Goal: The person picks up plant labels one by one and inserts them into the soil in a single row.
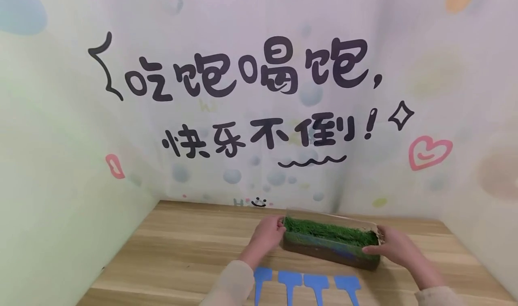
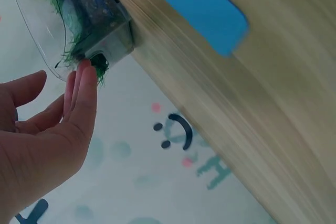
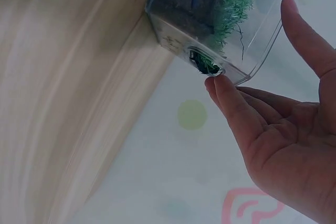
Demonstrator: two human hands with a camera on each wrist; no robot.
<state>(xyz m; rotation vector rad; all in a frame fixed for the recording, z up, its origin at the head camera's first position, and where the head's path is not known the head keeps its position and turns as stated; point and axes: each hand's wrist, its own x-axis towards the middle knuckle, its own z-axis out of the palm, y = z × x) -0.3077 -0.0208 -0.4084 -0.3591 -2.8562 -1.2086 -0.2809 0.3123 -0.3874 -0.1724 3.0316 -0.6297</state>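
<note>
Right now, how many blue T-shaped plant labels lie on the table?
4: first label beside the left sleeve, second label and third label mid-row, fourth label farthest right. The sleeve may hide more.

This is a small indoor place, like a booth: a wood-grain table [image 1: 194, 238] stands with a far wall [image 1: 226, 18], a left wall [image 1: 48, 162] and a right wall [image 1: 493, 234] close around it. The far wall is white and printed, and shaded lines run down it, so it looks like hung cloth. It carries big black Chinese lettering [image 1: 283, 83] about eating, drinking and being happy, a pink heart [image 1: 430, 153], pale bubbles [image 1: 232, 176] and a smiling face [image 1: 259, 202] low down. Such decoration suits a home or a casual eating place; I cannot tell which. On the table are a grass box [image 1: 332, 250] and blue tags [image 1: 315, 281].
</note>
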